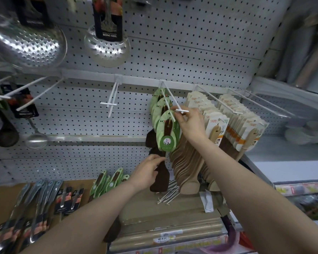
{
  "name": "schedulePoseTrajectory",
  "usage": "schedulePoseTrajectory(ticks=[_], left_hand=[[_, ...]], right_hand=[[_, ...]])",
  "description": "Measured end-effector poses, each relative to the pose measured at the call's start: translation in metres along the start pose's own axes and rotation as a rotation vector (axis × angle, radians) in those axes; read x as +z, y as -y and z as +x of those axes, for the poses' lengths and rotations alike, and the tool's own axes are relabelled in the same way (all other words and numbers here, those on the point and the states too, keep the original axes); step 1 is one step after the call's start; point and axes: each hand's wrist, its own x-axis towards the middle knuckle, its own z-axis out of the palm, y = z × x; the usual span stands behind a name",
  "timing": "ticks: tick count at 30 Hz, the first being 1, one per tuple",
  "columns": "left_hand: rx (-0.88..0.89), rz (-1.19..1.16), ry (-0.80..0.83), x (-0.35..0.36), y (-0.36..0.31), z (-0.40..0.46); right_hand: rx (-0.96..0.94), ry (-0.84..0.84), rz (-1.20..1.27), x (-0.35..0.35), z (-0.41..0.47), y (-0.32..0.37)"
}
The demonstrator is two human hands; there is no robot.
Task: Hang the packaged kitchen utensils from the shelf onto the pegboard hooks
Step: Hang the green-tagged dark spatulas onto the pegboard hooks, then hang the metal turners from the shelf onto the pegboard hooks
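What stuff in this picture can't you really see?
Head view, the only one:
- Front green-carded spatula: the right hand covers its hanging hole at the hook tip, so threaded or not is unclear.
- Its dark blade: partly behind the left hand.
- Big strainer: handle cut off by the top edge.
- Card lettering: too small to read.

Right hand [188, 123] pinches the green-carded spatula [167, 132] at the hook [174, 102]; left hand [147, 171], at 7 o'clock, grips its dark blade.
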Motion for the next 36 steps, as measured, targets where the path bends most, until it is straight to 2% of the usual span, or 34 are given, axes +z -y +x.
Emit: schedulePoseTrajectory(ticks=[6,9,15,20,24,29,36], left_hand=[[-0.008,0.0,0.048,-0.006,0.003,0.003],[0.003,0.017,0.023,-0.017,0.01,-0.008],[0.028,0.177,-0.02,-0.049,0.045,-0.057],[-0.002,0.358,-0.086,-0.091,0.089,-0.12],[-0.061,0.509,-0.085,-0.129,0.132,-0.176],[-0.158,0.569,-0.052,-0.168,0.19,-0.254],[-0.369,0.552,0.032,-0.182,0.271,-0.364]], right_hand=[[-0.042,0.013,-0.086,-0.004,-0.014,0.002],[-0.043,0.02,-0.222,-0.003,-0.032,0.004],[0.112,0.063,-0.432,0.026,-0.093,0.026],[0.07,0.176,-0.571,0.069,-0.154,0.068],[-0.044,0.263,-0.587,0.113,-0.197,0.115],[-0.123,0.331,-0.564,0.177,-0.246,0.168],[-0.123,0.488,-0.476,0.272,-0.311,0.209]])
